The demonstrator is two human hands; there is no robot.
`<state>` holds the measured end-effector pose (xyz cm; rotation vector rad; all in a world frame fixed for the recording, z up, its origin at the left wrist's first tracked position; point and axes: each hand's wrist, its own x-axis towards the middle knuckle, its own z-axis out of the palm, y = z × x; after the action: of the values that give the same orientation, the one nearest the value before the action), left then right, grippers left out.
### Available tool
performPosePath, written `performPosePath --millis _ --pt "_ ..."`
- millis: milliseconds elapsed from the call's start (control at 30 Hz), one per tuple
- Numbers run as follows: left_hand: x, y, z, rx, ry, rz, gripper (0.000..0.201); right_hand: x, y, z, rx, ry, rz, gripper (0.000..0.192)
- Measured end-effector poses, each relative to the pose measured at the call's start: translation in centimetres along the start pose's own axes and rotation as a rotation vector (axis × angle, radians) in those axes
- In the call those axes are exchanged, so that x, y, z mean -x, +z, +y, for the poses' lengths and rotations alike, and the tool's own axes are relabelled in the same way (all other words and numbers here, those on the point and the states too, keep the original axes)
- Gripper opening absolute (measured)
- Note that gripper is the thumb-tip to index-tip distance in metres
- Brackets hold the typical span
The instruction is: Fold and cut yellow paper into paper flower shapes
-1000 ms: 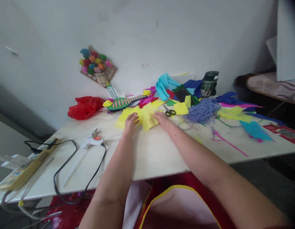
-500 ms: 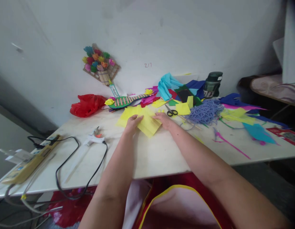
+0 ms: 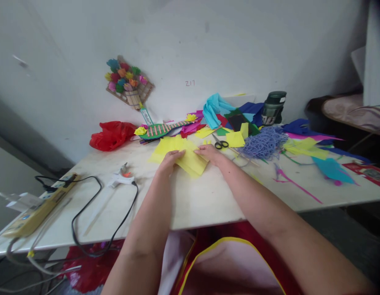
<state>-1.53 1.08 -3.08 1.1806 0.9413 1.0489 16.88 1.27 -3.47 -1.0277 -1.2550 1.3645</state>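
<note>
Between my hands is a piece of yellow crepe paper (image 3: 191, 161), lifted a little and bent near its middle. My left hand (image 3: 171, 159) pinches its left side, thumb on top. On the other side my right hand (image 3: 209, 152) grips the right edge between thumb and fingers. Another yellow sheet (image 3: 161, 146) lies behind and to the left, partly under the held one. Just beyond my right hand are black-handled scissors (image 3: 220, 143), with yellow paper scraps (image 3: 235, 139) beside them.
A white glue gun (image 3: 121, 179) with a black cord lies left, near a power strip (image 3: 39, 209). Behind are a red plastic bag (image 3: 112, 136) and a green craft piece (image 3: 165, 130). Purple shredded strands (image 3: 263, 143) and a dark bottle (image 3: 273, 107) stand to the right.
The held paper has flexed and its lower corner shifted slightly. My right fingers have moved a little left, closer to my left hand.
</note>
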Motion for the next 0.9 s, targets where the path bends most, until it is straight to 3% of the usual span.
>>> performPosePath --millis 600,900 --pt "-0.1 -0.5 -0.6 -0.051 -0.031 -0.149 0.036 0.1 -1.1 -0.1 0.074 0.064 -0.078 0.009" --pt "0.0 -0.4 -0.3 -0.053 -0.043 -0.144 0.034 0.4 -1.2 -0.2 0.050 0.091 -0.112 0.014"
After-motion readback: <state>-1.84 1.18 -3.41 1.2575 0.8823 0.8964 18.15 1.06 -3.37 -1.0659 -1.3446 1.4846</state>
